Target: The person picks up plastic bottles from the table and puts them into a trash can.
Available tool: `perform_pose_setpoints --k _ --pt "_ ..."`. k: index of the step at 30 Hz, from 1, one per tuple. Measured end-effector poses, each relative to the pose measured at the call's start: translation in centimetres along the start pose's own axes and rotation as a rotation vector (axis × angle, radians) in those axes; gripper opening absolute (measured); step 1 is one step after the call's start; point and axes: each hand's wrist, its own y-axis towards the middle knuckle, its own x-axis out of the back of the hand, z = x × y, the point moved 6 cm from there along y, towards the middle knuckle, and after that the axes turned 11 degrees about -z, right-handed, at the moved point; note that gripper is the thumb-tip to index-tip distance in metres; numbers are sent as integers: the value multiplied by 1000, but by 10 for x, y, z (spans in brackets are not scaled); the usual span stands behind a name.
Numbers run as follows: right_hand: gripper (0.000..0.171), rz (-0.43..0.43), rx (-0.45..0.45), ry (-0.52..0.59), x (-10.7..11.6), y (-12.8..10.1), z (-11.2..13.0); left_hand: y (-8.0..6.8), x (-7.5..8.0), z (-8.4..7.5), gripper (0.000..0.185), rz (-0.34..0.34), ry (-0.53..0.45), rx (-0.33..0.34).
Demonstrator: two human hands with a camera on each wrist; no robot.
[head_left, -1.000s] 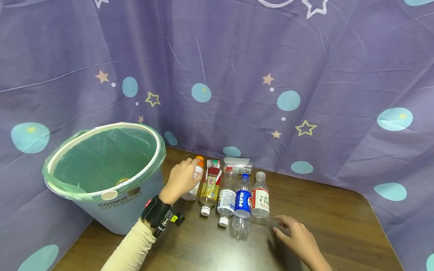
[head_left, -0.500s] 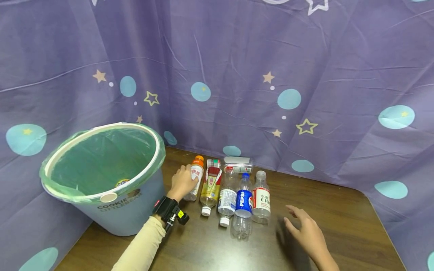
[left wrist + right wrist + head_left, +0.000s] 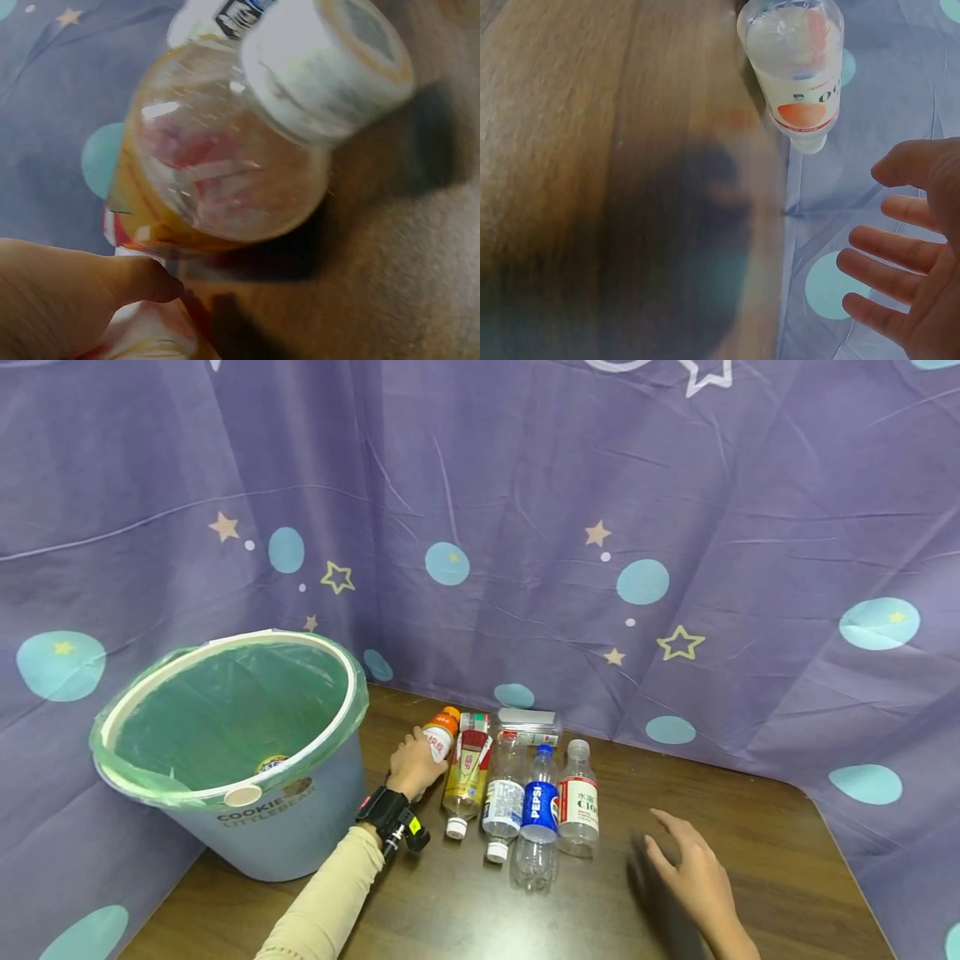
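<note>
A person sits at a dark wooden table (image 3: 750, 827) backed by a purple curtain (image 3: 525, 485) printed with stars and pale blue dots.

At the far left stands a blue bin (image 3: 277, 835), tilted slightly, lined with a green bag (image 3: 225, 710); a small round item lies at its bottom.

Just right of the bin, the left hand (image 3: 414, 763), in a cream sleeve with a black wrist strap, has its fingers curled around an orange-capped bottle (image 3: 438, 739), which lies at the left end of a row of bottles near the curtain. In the left wrist view the thumb (image 3: 142, 279) presses against this bottle's side.

Next in the row, touching or nearly touching, lie a yellow-labelled bottle (image 3: 467, 772) with its white cap toward the person, a clear bottle with a white label (image 3: 501, 797), a blue-labelled Pepsi bottle (image 3: 537, 806) and a clear bottle with a red and white label (image 3: 578, 802). Behind them another clear bottle (image 3: 528, 727) lies crosswise by the curtain.

At the right, the right hand (image 3: 693, 877) is above the table with fingers spread and relaxed, holding nothing, apart from the row. The hands are well apart.
</note>
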Motion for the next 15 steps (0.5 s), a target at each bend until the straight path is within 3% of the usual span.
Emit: perform_pose_setpoints --k 4,15 --pt "48 14 -9 2 -2 -4 -3 0 -3 3 86 -15 9 8" --pt "47 36 -18 13 -5 -6 -5 -1 5 11 69 -62 7 13"
